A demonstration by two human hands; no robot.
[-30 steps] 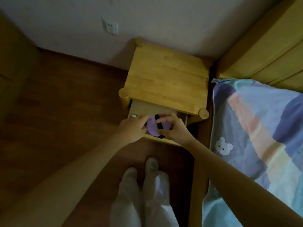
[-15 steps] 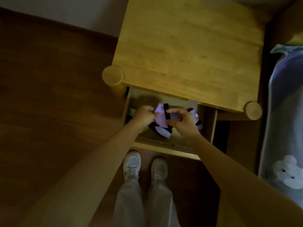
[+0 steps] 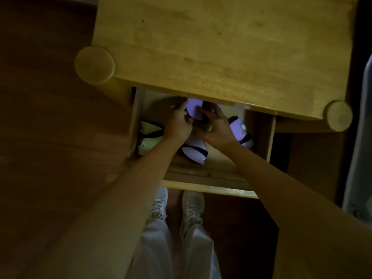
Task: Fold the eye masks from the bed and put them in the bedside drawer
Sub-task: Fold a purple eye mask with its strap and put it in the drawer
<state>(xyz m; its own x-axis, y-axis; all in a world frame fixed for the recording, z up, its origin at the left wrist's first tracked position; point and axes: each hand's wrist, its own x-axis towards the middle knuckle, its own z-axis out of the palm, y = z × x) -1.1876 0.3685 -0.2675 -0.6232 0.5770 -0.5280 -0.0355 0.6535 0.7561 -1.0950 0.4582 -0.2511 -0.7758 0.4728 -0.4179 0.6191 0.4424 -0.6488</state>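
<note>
The bedside drawer [image 3: 211, 187] stands pulled out under the wooden nightstand top [image 3: 221, 47]. Both my hands are inside it, close together. My left hand [image 3: 178, 122] and my right hand [image 3: 216, 127] hold a folded purple eye mask [image 3: 194, 109] with a black strap, near the drawer's back under the tabletop edge. Other folded masks lie in the drawer: a pale one [image 3: 149, 137] at the left, a lilac one [image 3: 195, 152] below my hands, a purple one [image 3: 240, 131] at the right.
Dark wooden floor [image 3: 50, 127] lies to the left. The bed's edge with its blue sheet [image 3: 362, 137] runs down the right side. My white shoes [image 3: 192, 206] and pale trousers stand right in front of the drawer.
My head has moved closer and lower over the nightstand. Both hands have carried the purple mask from above the drawer's front deeper into the drawer, toward its back.
</note>
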